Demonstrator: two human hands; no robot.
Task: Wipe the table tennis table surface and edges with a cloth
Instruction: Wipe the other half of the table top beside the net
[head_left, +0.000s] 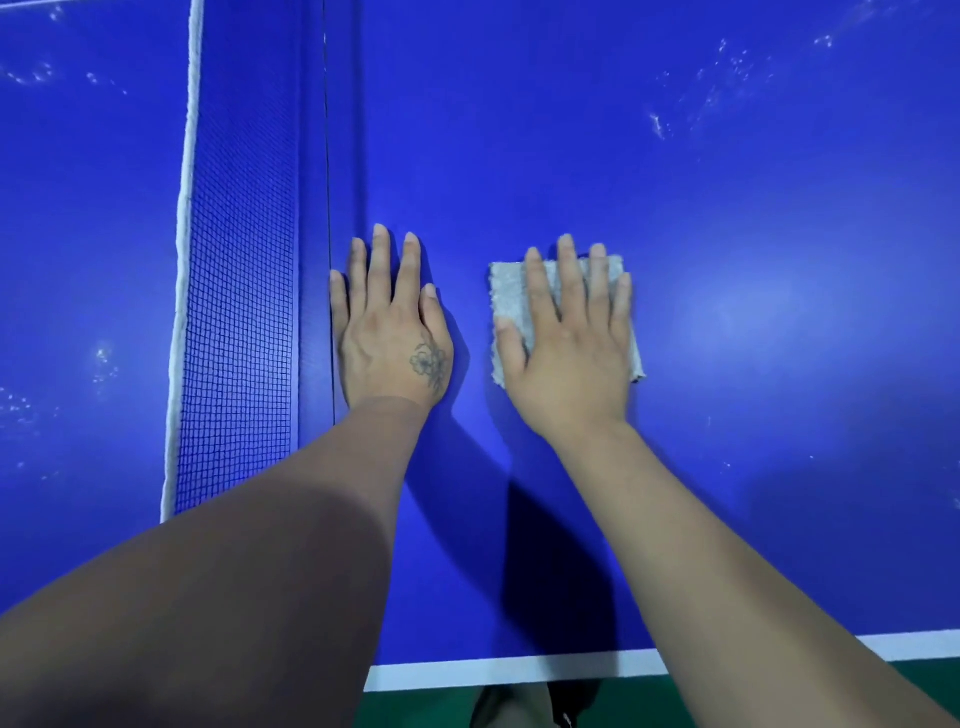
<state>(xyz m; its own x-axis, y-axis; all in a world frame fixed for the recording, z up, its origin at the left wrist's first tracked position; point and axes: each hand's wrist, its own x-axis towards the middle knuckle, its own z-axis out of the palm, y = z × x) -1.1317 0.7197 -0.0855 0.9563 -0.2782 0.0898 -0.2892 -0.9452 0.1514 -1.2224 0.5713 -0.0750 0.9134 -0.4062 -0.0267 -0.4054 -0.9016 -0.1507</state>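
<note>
Both my palms lie flat on the blue table (727, 208), the right one on the cloth.

Farthest left, the net (239, 312) with its white top band runs away from me, standing up across the table, with more blue surface beyond it. Just beside the net's foot my left hand (392, 332) rests flat on the bare surface, fingers straight and slightly spread, grasping nothing; a brown sleeve (234, 571) covers that forearm to the wrist. Near it, to the right, my right hand (569, 343) presses straight fingers down on the grey folded cloth (511, 296), which lies flat on the tabletop, well in from the white-lined near edge (493, 670). Past that edge shows green floor (415, 709).
</note>
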